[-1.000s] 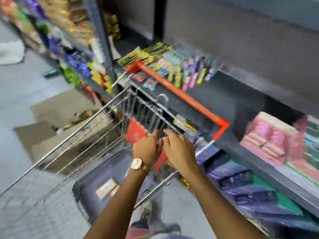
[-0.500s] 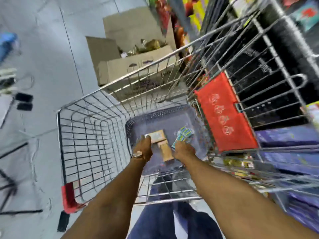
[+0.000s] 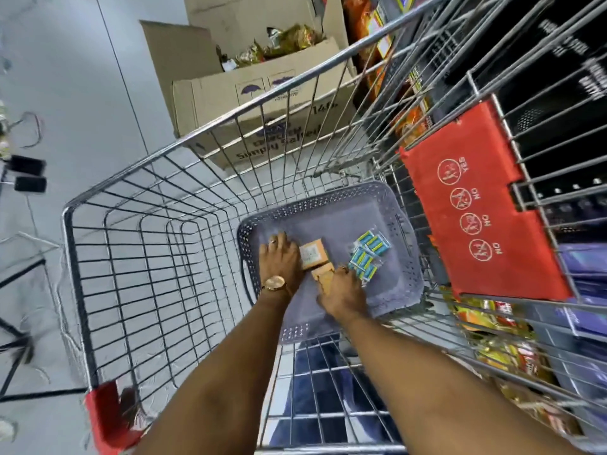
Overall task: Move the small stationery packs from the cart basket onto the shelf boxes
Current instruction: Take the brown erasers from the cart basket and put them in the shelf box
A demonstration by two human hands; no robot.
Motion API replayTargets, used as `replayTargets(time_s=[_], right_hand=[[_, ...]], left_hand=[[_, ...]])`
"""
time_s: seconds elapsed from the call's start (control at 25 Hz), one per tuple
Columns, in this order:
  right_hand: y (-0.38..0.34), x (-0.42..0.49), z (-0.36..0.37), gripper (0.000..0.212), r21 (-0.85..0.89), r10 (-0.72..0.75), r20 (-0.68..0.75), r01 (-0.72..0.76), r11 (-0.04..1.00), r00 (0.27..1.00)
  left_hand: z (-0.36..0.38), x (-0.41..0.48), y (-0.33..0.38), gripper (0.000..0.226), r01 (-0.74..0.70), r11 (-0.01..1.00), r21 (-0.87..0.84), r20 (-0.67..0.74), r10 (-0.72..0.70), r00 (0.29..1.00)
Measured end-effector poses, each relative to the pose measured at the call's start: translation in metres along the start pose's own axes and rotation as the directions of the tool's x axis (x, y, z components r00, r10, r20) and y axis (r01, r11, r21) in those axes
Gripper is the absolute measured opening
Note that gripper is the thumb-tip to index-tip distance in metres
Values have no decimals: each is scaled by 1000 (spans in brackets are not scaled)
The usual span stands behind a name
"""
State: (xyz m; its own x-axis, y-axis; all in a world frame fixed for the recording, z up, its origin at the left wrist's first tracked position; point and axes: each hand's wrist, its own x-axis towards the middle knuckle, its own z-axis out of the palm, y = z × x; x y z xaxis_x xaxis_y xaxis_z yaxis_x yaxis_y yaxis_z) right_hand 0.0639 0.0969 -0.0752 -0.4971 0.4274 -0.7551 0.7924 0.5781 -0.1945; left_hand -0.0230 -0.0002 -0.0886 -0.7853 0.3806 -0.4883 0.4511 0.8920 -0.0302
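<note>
At nine o'clock in your view lies the grey floor (image 3: pixel 82 93), with two dark phones (image 3: pixel 28 175) near the left edge. The wire cart (image 3: pixel 138 244) fills the middle, its red corner guard (image 3: pixel 108 418) at seven o'clock. Behind it, at twelve o'clock, an open cardboard box (image 3: pixel 249 93) holds shiny wrapped goods.

Inside the cart, at the centre, sits the grey perforated basket (image 3: pixel 391 290). Your left hand (image 3: pixel 279 257), a watch (image 3: pixel 274 284) on its wrist, lies flat on the basket floor with its fingers together and spread forward, its edge touching the larger tan pack (image 3: pixel 313 252); whether it grips anything I cannot tell. Just to the right, your right hand (image 3: pixel 343 293) rests over the smaller tan pack (image 3: pixel 323 277), fingers curled onto it, though a firm grip cannot be confirmed. At the three o'clock side of that hand, the blue stationery packs (image 3: pixel 368 257) lie in a loose cluster on the basket floor, the nearest ones touching your fingertips.

At two o'clock the red child-seat flap (image 3: pixel 476 208) hangs on the cart's end, and beyond it, at four o'clock, shelves (image 3: pixel 558 323) carry coloured packets.
</note>
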Motion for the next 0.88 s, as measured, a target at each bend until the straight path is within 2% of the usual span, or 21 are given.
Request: replayTargets(time_s=[0.08, 0.16, 0.24, 0.28, 0.36, 0.44, 0.52, 0.6, 0.64, 0.76, 0.88], right_hand=[[-1, -3, -14, 69, 117, 47, 14, -49, 992, 999], [-4, -8, -39, 67, 264, 134, 16, -133, 955, 991], [0, -17, -72, 64, 411, 238, 31, -229, 882, 971], [4, -23, -91, 62, 506, 280, 28, -255, 824, 960], [17, -37, -129, 52, 713, 293, -27, -187, 675, 956], [33, -55, -164, 43, 854, 245, -114, -30, 519, 963], [46, -81, -195, 37, 918, 180, -183, 103, 382, 967], [55, -107, -215, 37, 937, 158, -217, 160, 312, 963], [58, -119, -222, 38, 946, 163, -232, 183, 268, 959], [71, -149, -242, 28, 955, 179, -279, 253, 156, 943], [102, -179, -269, 33, 942, 148, -331, 318, 107, 932]], left_hand=[[-12, -7, 4, 55, 137, 976, -169, 29, -134, 991], [-33, -16, 10, 64, 240, 855, -460, 70, -234, 970], [-59, -26, 17, 63, 193, 696, -692, 13, -255, 967], [-76, -32, 20, 62, 118, 658, -744, -54, -235, 971], [-110, -43, 26, 50, -76, 612, -787, -220, -163, 962], [-141, -51, 34, 43, -211, 526, -824, -323, -131, 937], [-172, -59, 54, 40, -265, 293, -919, -311, -122, 943], [-199, -67, 85, 35, -252, 61, -966, -253, -3, 968], [-209, -69, 101, 33, -227, 3, -974, -226, 76, 971], [-233, -78, 146, 25, -146, -129, -981, -172, 221, 960], [-259, -91, 175, 16, -155, -166, -974, -196, 271, 942]])
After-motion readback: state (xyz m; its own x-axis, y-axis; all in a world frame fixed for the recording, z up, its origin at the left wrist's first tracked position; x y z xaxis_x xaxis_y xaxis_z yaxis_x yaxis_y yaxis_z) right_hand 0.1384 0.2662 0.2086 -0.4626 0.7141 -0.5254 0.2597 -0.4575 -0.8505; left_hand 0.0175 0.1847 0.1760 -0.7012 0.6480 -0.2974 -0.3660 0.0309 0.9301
